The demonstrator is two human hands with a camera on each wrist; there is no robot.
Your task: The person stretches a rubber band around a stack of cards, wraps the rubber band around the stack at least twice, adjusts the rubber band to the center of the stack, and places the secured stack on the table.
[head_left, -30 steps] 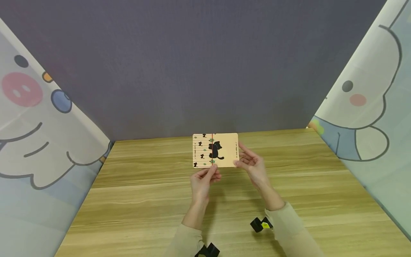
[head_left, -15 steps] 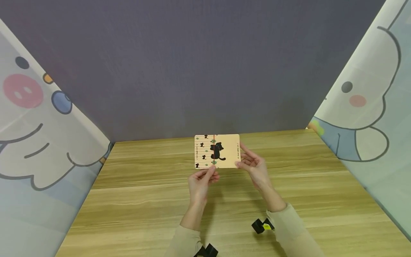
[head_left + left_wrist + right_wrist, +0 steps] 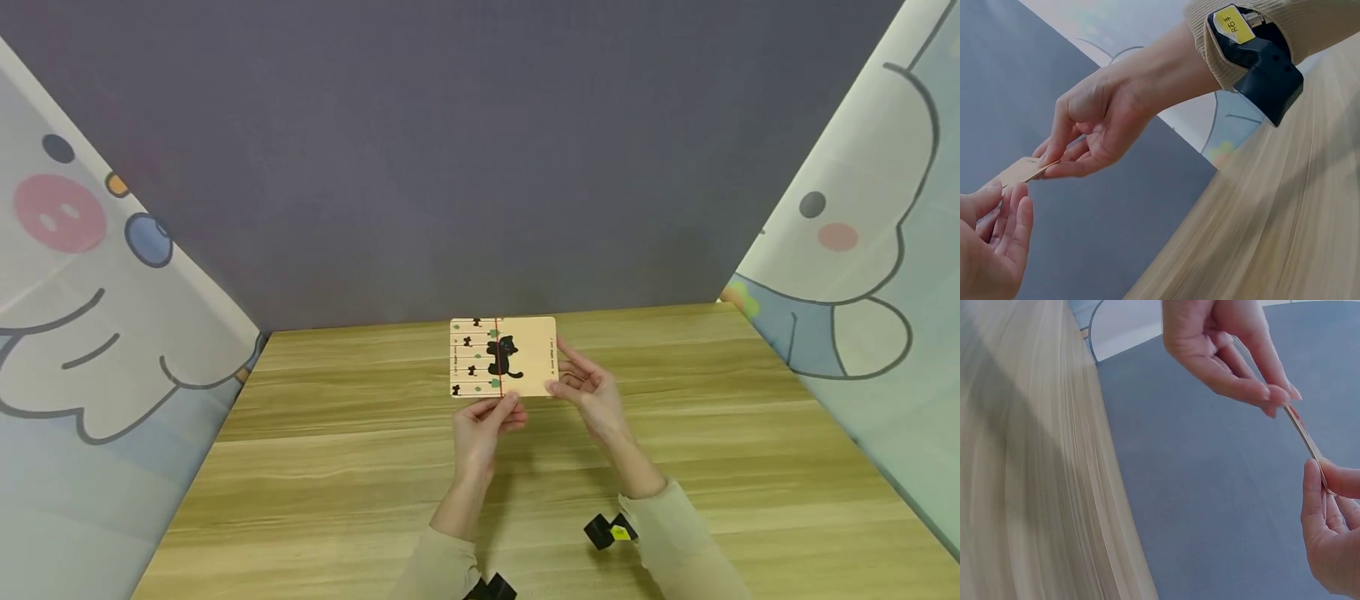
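Observation:
A thin cream notebook (image 3: 534, 358) with a black cat on its cover is held up over the table. Its left part has stripes with little black dogs or cats, and a red elastic band (image 3: 498, 350) runs across it from top to bottom. My left hand (image 3: 478, 429) pinches the lower edge, the thumb beside the band's lower end. With thumb and fingers, my right hand (image 3: 597, 402) grips the lower right corner. In the right wrist view the notebook (image 3: 1305, 439) shows edge-on between both hands. The left wrist view shows its cover (image 3: 1019, 172) at a slant.
The wood-grain table (image 3: 337, 483) spreads beneath the hands. A dark grey panel (image 3: 480, 167) rises behind it, and cartoon-printed panels (image 3: 862, 250) flank both sides. Black wrist cameras (image 3: 600, 531) sit on both forearms by the beige sleeves.
My left thumb has shifted slightly right along the notebook's lower edge, and the red band's lower end now leans right. The right hand keeps its hold on the corner.

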